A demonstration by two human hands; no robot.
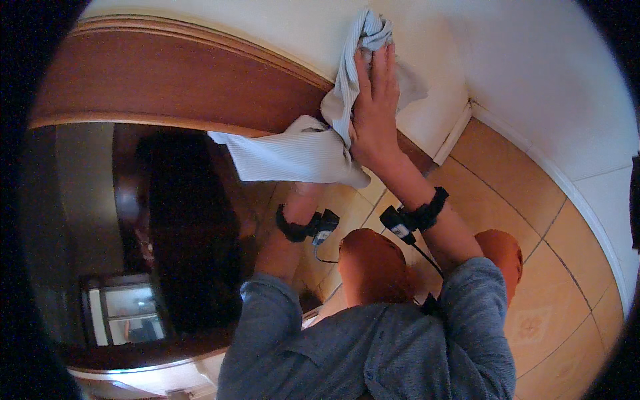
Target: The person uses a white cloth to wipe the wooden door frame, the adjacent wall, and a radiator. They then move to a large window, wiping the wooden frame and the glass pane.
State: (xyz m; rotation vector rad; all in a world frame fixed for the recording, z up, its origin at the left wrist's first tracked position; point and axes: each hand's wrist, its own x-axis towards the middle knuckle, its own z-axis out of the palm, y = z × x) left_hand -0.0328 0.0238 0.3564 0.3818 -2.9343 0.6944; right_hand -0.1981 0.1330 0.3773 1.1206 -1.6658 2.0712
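A pale ribbed cloth (pixel 287 157) hangs bunched across the lower rail of a brown wooden frame (pixel 200 75). Its upper end is bundled against the cream wall (pixel 430 40). My right hand (pixel 377 110) lies on that upper part, fingers stretched upward and pressing the cloth to the wall beside the frame's end. My left hand is covered by the hanging part of the cloth; only its wrist (pixel 304 197) shows below, so its fingers are hidden. Each wrist wears a black strap with a small cabled device.
A dark glossy panel (pixel 190 225) under the wooden frame reflects a window. At right, orange floor tiles (pixel 500 200) meet a white skirting (pixel 555 170) and a wall corner. My knees (pixel 375 265) are bent close below the hands. Thin cables trail from the wrist devices.
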